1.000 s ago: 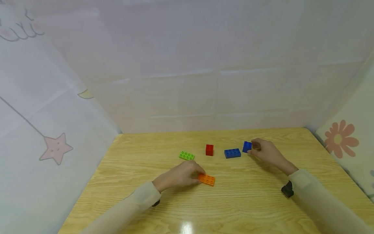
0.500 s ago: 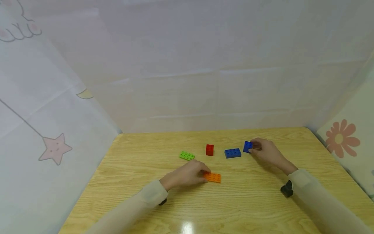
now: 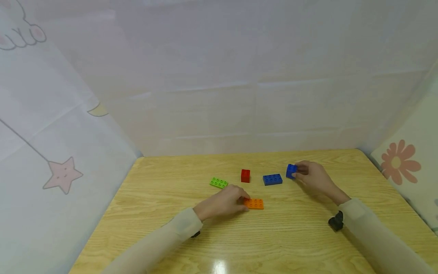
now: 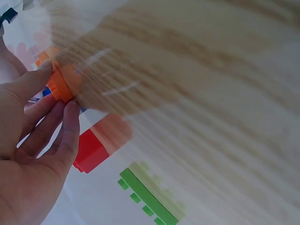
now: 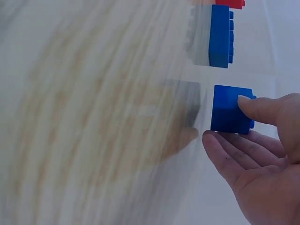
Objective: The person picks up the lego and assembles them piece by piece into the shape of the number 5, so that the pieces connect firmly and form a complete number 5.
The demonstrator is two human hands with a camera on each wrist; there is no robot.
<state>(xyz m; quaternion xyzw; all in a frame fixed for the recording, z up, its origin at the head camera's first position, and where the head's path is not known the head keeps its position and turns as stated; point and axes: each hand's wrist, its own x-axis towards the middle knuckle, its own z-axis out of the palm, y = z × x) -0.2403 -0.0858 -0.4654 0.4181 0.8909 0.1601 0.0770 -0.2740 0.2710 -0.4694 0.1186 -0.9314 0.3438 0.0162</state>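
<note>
My left hand (image 3: 221, 202) pinches the left end of a flat orange building brick (image 3: 255, 204) in the middle of the table. The left wrist view shows thumb and fingertips on that orange brick, low at the tabletop. Farther back on the right, my right hand (image 3: 314, 177) holds a square blue brick (image 3: 291, 171) between thumb and fingers. In the right wrist view a small gap separates this blue brick from its reflection in the table. A longer blue brick (image 3: 272, 179) lies just left of it, apart from it.
Left of the blue bricks stands a small red brick (image 3: 245, 176). A flat green brick (image 3: 218, 183) lies beyond my left hand. The wooden table (image 3: 164, 179) ends at a pale cloth backdrop (image 3: 219, 114) behind and at the sides.
My left hand has slid the orange brick to the right and slightly away, turning it straighter. The square blue brick has shifted slightly right in my right hand and tilted a little.
</note>
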